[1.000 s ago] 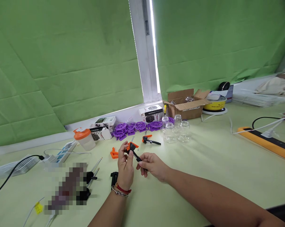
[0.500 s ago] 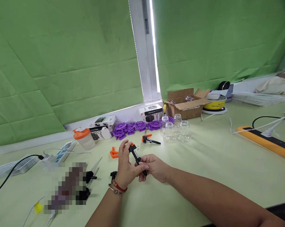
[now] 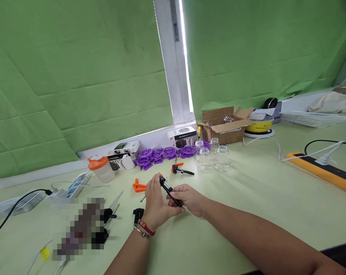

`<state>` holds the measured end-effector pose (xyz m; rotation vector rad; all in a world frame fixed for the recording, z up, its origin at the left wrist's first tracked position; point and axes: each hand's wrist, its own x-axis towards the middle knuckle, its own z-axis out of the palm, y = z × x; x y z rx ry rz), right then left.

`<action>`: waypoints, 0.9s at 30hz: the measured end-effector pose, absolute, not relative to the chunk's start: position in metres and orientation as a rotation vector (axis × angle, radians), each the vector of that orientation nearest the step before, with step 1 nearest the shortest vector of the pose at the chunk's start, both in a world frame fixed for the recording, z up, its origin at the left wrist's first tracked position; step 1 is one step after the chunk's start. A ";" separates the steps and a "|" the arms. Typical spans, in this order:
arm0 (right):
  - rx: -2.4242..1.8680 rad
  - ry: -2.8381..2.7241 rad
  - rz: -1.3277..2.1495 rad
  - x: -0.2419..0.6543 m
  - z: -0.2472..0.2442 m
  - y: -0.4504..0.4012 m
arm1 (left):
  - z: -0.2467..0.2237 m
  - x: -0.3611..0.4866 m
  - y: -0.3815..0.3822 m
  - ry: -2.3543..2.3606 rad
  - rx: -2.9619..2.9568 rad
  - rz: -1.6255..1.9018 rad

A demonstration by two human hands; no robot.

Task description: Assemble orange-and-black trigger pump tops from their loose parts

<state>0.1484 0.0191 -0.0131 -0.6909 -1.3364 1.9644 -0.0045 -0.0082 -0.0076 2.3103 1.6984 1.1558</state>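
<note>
My right hand (image 3: 188,199) grips the black handle of a small black clamp-like tool (image 3: 169,190) with a thin metal shaft and a bit of orange at its head. Against that head lie the fingertips of my left hand (image 3: 156,202), its thumb stretched out by the handle's lower end. The tool slants between both hands above the table. Beyond them lies a similar black and orange tool (image 3: 182,170). An orange angled piece (image 3: 138,186) is left of my left fingers, and a black part (image 3: 137,215) sits beside my left wrist, partly hidden.
Clear glass jars (image 3: 205,160) stand behind, near purple plastic parts (image 3: 169,153) and an open cardboard box (image 3: 223,128). At left are an orange-lidded cup (image 3: 101,168), screwdrivers (image 3: 115,200) and a blurred-out object (image 3: 81,229). A yellow-orange power strip (image 3: 322,172) lies at right.
The tool has tilted flatter, its handle end swinging to the right. My left thumb has moved from across the handle to below it. The right hand keeps its grip.
</note>
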 end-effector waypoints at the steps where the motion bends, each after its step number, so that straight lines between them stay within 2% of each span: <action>1: -0.694 -1.330 1.970 0.149 -0.014 0.020 | -0.008 -0.003 -0.009 1.699 2.315 1.172; 20: -0.721 -1.289 2.050 0.151 -0.021 0.028 | -0.014 0.002 -0.009 1.794 2.430 1.032; 27: -0.698 -1.250 2.069 0.151 -0.024 0.032 | -0.016 0.002 -0.007 1.819 2.412 1.102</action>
